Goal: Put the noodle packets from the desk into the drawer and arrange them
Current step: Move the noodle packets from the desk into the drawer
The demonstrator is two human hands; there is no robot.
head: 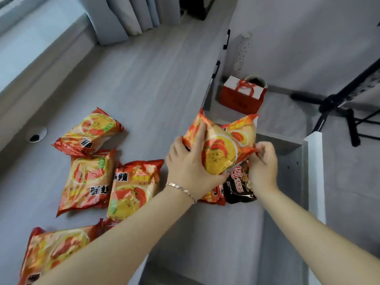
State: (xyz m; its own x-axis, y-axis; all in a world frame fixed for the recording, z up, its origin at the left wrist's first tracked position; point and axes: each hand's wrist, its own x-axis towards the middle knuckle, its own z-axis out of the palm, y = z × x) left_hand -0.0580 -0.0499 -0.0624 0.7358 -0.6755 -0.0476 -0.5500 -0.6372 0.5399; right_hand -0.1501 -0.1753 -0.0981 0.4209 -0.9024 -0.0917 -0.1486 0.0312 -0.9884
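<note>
Packets of orange instant noodles (90, 179) lie scattered on the grey desk (144, 89) by your left forearm. Your left hand (191, 167) clasps one orange noodle packet (218, 153) above the open drawer (285, 167), while your right hand (264, 165) pinches its edge. Beneath it sits a black noodle packet (239, 186); beyond, a red gift bag (242, 95) stands on the floor.

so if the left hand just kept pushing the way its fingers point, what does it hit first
Probably the second orange packet right behind the orange packet the left hand holds; depth is unclear.
</note>
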